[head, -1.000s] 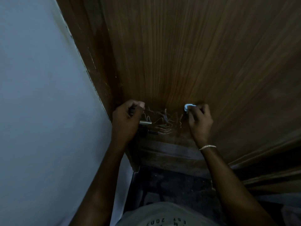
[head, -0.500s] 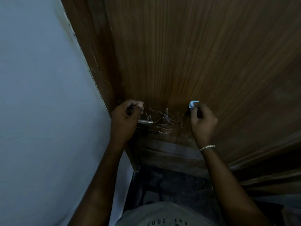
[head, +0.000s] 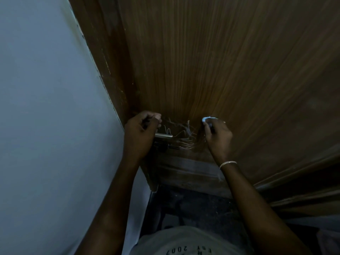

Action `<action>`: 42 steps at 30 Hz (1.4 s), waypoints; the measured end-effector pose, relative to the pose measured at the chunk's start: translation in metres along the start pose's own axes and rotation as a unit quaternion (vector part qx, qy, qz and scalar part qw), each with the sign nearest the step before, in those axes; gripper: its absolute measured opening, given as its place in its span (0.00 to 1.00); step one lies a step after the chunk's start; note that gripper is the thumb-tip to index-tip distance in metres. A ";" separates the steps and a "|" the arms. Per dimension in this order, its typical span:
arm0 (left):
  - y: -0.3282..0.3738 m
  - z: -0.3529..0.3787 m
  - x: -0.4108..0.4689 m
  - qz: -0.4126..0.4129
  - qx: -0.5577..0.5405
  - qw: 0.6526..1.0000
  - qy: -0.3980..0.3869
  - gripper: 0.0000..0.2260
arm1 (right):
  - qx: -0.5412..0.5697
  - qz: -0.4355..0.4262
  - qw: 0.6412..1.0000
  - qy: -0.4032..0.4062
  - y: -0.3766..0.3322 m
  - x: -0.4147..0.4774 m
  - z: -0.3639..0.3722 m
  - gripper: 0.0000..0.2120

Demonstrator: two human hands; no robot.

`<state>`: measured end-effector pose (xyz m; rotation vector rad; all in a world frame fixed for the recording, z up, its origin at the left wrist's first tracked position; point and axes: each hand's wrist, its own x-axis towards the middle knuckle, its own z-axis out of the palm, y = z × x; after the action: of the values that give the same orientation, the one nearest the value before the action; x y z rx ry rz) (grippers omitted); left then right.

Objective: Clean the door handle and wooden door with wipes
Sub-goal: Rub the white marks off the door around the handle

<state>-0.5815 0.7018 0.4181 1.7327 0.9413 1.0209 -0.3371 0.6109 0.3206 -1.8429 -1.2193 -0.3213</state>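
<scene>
A brown wooden door (head: 220, 61) fills the upper right of the head view. Pale scribble marks (head: 182, 135) cross it just right of the metal door handle (head: 163, 135). My left hand (head: 139, 137) is curled over the handle's base and hides most of it; only the lever's silver end shows. My right hand (head: 218, 137) pinches a small crumpled white wipe (head: 207, 119) and holds it against the door, right of the scribbles.
A pale blue-grey wall (head: 46, 116) fills the left side, meeting the dark door frame (head: 112, 70). Below the hands lie the door's lower rail (head: 187, 172) and a dark floor (head: 198, 208). Wooden mouldings (head: 303, 190) run along the lower right.
My right hand with the wipe moved slightly up and to the right along the door, then came back a little to the left. My left hand stayed on the handle.
</scene>
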 end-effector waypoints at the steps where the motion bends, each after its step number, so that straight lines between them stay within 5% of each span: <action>1: 0.001 0.000 -0.001 0.005 0.004 1.000 -0.004 0.08 | -0.015 -0.004 0.999 -0.041 0.003 -0.007 0.002 0.05; 4: 0.002 -0.002 -0.002 0.011 0.004 1.000 -0.002 0.09 | -0.058 0.031 0.994 -0.084 0.019 -0.019 -0.005 0.01; 9: 0.000 -0.007 -0.002 0.003 0.003 1.000 0.015 0.09 | -0.010 0.023 0.999 0.041 0.006 0.000 0.001 0.04; 15: 0.004 -0.006 -0.005 0.010 0.004 1.000 -0.003 0.10 | -0.066 0.023 0.993 -0.094 0.008 -0.017 0.012 0.02; 21: 0.005 -0.012 -0.006 0.005 0.015 1.000 0.018 0.09 | 0.006 0.047 0.998 0.029 -0.010 0.002 0.011 0.03; 26: 0.008 -0.009 -0.008 0.013 0.024 1.000 0.003 0.09 | -0.043 0.010 0.995 -0.087 -0.013 -0.014 0.021 0.05; 32: 0.001 -0.017 -0.010 -0.012 0.019 0.999 0.027 0.08 | 0.012 0.071 0.997 0.007 -0.015 0.000 0.016 0.01; 38: 0.001 -0.014 -0.007 -0.009 0.016 1.000 0.019 0.09 | -0.098 0.043 0.986 -0.124 -0.027 -0.012 0.036 0.05; 42: -0.004 -0.023 -0.008 -0.002 0.018 0.999 0.039 0.09 | -0.091 0.070 0.991 -0.063 -0.016 -0.005 0.021 0.04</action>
<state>-0.6057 0.7027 0.4189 1.7314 1.0178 1.0818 -0.3583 0.6264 0.3133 -2.1209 -1.1693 -0.2480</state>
